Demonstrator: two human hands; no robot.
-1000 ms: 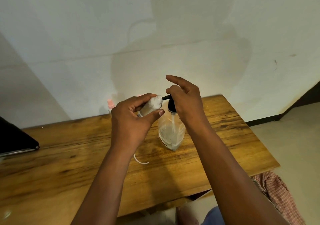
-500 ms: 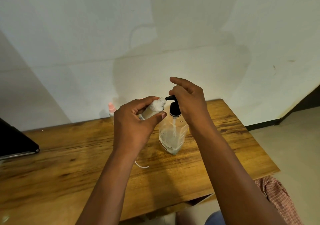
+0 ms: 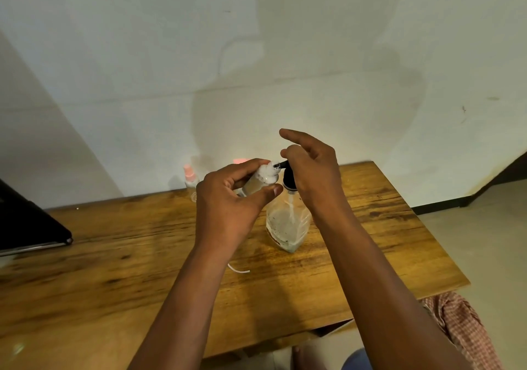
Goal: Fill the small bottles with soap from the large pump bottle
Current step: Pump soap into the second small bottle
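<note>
A brown wooden table with dark grain streaks (image 3: 114, 255) stands against a plain pale wall (image 3: 171, 56) that carries soft grey shadows. At the table's left edge lies a flat black object with a thin silver rim (image 3: 25, 227), only partly in view, and a short thin white curved strand (image 3: 238, 268) rests on the wood near the table's middle. Past the table's right end are a pale floor (image 3: 484, 241), a dark skirting strip along the wall (image 3: 445, 207), and a piece of red-and-white checked cloth (image 3: 462, 329) below the table's corner.
</note>
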